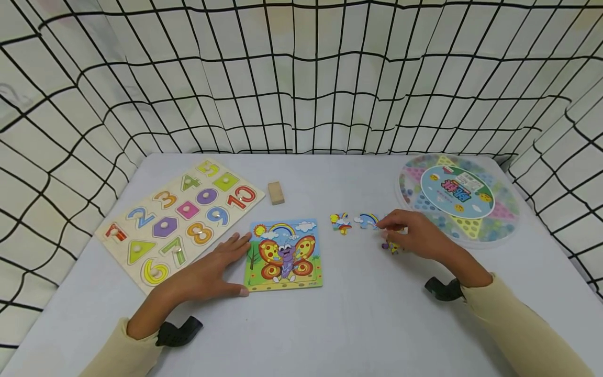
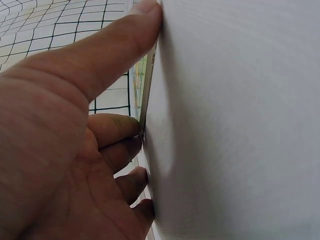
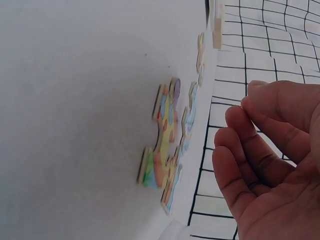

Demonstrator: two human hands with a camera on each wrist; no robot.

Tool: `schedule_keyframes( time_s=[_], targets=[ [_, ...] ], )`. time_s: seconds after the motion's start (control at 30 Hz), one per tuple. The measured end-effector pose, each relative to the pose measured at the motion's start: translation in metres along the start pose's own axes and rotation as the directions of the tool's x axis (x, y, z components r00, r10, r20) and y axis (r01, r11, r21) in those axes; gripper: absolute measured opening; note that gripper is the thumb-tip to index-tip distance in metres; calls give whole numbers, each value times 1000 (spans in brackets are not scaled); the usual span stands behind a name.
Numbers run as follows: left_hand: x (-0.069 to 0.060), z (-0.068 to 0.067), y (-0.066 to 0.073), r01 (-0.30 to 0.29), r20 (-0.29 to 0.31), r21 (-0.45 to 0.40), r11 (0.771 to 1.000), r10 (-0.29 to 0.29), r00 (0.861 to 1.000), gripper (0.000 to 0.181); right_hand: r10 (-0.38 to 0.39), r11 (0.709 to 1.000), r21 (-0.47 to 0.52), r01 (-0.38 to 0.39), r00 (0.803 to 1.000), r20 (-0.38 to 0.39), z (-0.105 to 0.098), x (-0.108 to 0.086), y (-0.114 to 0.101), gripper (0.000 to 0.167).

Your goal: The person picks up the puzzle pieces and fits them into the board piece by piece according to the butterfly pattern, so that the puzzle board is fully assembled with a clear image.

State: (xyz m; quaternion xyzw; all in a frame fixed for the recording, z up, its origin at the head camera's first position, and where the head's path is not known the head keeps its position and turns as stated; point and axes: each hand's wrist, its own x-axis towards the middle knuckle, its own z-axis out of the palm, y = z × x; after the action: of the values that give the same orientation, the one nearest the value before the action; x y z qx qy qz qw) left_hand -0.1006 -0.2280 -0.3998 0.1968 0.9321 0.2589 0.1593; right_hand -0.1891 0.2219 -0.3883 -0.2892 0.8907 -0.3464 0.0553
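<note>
A square butterfly puzzle lies flat on the table. My left hand rests at its left side, fingers extended near the upper corner and thumb at the lower one. The left wrist view shows the fingers and thumb against the board's thin edge. Over some loose jigsaw pieces, my right hand hovers with bent fingers and nothing visible in them. A sun piece and a rainbow piece lie left of it; a yellow-and-purple piece is partly hidden beneath it.
A wooden number-and-shape board lies at the left, partly behind my left forearm. Beyond the puzzle sits a small wooden block. At the right is a round, clear-rimmed game box. Black netting surrounds the white table.
</note>
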Motion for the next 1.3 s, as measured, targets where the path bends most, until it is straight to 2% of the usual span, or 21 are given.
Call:
schedule_keyframes(
  time_s=[0.37, 0.53, 0.77, 1.03, 1.3],
  targets=[
    [0, 0, 0, 5, 6, -8, 1000, -4, 1000, 100, 41, 999, -25, -41, 999, 18, -6, -13, 16, 21],
    [0, 0, 0, 5, 4, -5, 1000, -5, 1000, 99, 48, 998, -30, -48, 999, 7, -8, -19, 20, 22],
    [-1, -1, 2, 5, 4, -4, 1000, -5, 1000, 99, 92, 996, -18, -92, 995, 30, -8, -26, 22, 24],
    [-1, -1, 2, 6, 5, -6, 1000, -6, 1000, 99, 95, 994, -53, -95, 995, 3, -5, -26, 22, 28],
    [-1, 0, -1, -3, 1, 0, 1000, 3, 1000, 100, 150, 984, -103, -145, 987, 49, -4, -22, 20, 28]
  ],
)
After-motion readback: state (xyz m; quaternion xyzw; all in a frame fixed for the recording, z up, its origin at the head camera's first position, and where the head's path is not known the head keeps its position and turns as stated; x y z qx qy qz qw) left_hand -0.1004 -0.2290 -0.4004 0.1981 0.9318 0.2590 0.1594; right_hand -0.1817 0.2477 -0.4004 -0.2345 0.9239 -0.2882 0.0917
